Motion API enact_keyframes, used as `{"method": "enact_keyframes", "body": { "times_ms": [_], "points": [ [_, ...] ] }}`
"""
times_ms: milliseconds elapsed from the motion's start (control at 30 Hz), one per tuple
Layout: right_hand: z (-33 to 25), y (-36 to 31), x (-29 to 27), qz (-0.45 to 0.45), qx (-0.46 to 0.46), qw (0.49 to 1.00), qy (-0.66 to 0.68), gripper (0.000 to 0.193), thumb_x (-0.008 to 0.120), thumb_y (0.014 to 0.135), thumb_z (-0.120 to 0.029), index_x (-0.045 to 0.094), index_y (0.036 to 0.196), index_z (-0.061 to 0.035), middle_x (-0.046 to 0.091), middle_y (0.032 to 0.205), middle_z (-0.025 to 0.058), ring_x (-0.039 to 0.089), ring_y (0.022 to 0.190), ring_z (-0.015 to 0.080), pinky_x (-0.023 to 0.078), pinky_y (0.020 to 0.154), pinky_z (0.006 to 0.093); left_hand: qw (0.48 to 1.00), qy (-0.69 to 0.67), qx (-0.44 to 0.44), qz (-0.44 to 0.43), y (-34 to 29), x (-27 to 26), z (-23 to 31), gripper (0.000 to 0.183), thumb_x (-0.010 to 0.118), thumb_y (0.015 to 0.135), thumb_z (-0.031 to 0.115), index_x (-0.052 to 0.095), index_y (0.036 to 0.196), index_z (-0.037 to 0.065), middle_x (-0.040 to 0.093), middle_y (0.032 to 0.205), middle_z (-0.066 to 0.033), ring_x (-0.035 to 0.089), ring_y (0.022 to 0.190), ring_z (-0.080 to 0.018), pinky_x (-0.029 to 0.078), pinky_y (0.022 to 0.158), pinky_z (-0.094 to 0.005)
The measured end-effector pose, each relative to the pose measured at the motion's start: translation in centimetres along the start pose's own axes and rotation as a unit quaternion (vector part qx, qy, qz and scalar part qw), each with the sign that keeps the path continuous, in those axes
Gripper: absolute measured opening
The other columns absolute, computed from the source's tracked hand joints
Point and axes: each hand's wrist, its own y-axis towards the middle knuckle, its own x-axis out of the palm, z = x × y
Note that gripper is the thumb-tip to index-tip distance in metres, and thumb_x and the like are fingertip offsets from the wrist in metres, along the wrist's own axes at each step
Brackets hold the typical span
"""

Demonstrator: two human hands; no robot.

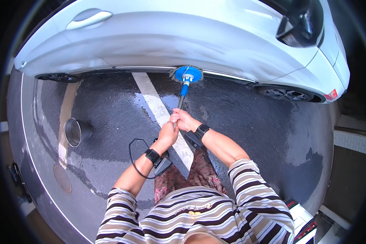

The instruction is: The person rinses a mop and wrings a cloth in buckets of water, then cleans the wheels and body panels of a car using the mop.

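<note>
Both my hands grip the pole of a car-wash mop (188,74). My left hand (168,134) is wrapped round the pole's near end, close to my body. Just ahead of it, my right hand (183,118) is closed on the same pole. The mop has a round blue head with a grey fringe and a blue sleeve below the head. Its head rests against the lower edge of a white car (150,44), under the doors. Smeary streaks run along the car's lower side. The pole's very end is hidden by my left hand.
A grey bucket (78,132) stands on the dark, partly wet ground (118,110) to the left. The car's side mirror (300,28) juts out at the upper right, above the front wheel (286,94). A white painted line (160,110) crosses the ground toward my feet.
</note>
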Motion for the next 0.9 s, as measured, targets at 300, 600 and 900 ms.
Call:
{"method": "enact_keyframes", "body": {
  "times_ms": [300, 600, 900],
  "points": [
    [11.2, 2.5, 10.8, -0.072, 0.049, 0.993, -0.078, 0.023, 0.044, 0.084, -0.016, 0.034, 0.064, -0.0103, 0.026, 0.046, -0.0045, 0.027, 0.041, 0.0076, 0.026, 0.041, 0.0217, 0.985, -0.063, 0.045, 0.153, -7.7, -9.4, -7.2, 0.027, 0.050, 0.076, 0.011, 0.047, 0.095, -0.008, 0.055, 0.079, -0.0280, 0.055, 0.076, -0.0408, 0.045, 0.067, -0.0432],
    [18.4, -0.7, 19.2, -0.102, 0.020, 0.992, -0.071, 0.025, 0.046, 0.082, -0.021, 0.035, 0.061, -0.0129, 0.027, 0.043, -0.0045, 0.026, 0.035, 0.0069, 0.027, 0.038, 0.0221, 0.979, -0.059, 0.114, 0.157, -14.2, -18.4, -8.6, 0.025, 0.050, 0.075, 0.008, 0.043, 0.096, -0.004, 0.054, 0.068, -0.0252, 0.054, 0.065, -0.0417, 0.043, 0.057, -0.0460],
    [12.1, -7.2, 17.0, -0.084, -0.119, 0.989, -0.030, 0.033, 0.049, 0.079, -0.017, 0.031, 0.052, -0.0128, 0.025, 0.043, -0.0033, 0.028, 0.038, 0.0087, 0.028, 0.039, 0.0234, 0.964, -0.056, 0.261, 0.015, -10.7, -17.5, -2.9, 0.025, 0.051, 0.074, 0.011, 0.047, 0.095, -0.002, 0.054, 0.074, -0.0255, 0.054, 0.070, -0.0392, 0.043, 0.062, -0.0429]
  ]
}}
